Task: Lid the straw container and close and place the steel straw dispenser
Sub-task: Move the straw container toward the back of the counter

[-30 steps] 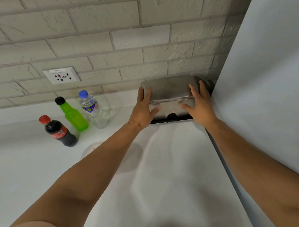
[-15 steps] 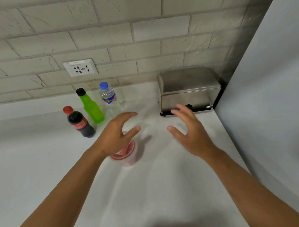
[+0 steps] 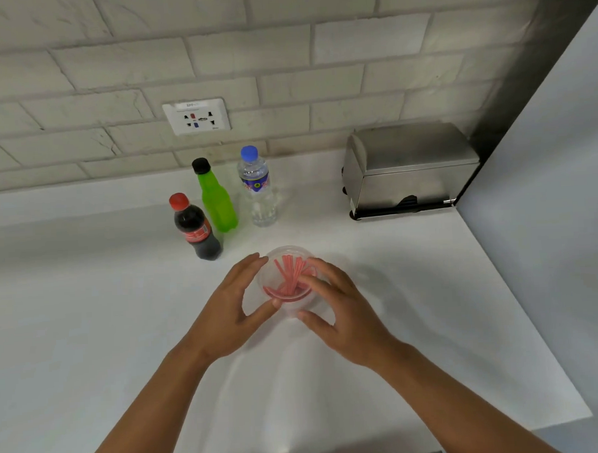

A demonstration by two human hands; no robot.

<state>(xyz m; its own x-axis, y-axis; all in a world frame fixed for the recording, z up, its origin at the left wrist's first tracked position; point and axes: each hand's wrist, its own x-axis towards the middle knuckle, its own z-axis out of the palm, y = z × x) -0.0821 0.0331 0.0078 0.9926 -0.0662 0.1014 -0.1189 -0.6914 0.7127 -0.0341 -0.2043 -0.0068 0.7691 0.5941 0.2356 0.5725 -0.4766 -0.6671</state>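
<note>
A clear plastic straw container [image 3: 286,261] holding several red straws stands in the middle of the white counter. My left hand [image 3: 232,306] cups its left side, thumb and fingers touching the rim. My right hand [image 3: 342,306] cups its right side, fingertips on the rim and wall. Whether a lid sits on it I cannot tell. The steel straw dispenser [image 3: 408,172] stands shut at the back right corner, against the brick wall and the grey side panel, apart from both hands.
A cola bottle [image 3: 195,227], a green bottle [image 3: 216,197] and a water bottle [image 3: 258,188] stand in a group behind the container. A wall socket [image 3: 197,116] is above them. A grey panel [image 3: 544,215] bounds the counter [image 3: 89,321] on the right.
Both hands left the steel dispenser at the back corner, drew back toward me and closed around the straw container. The view has tilted down.
</note>
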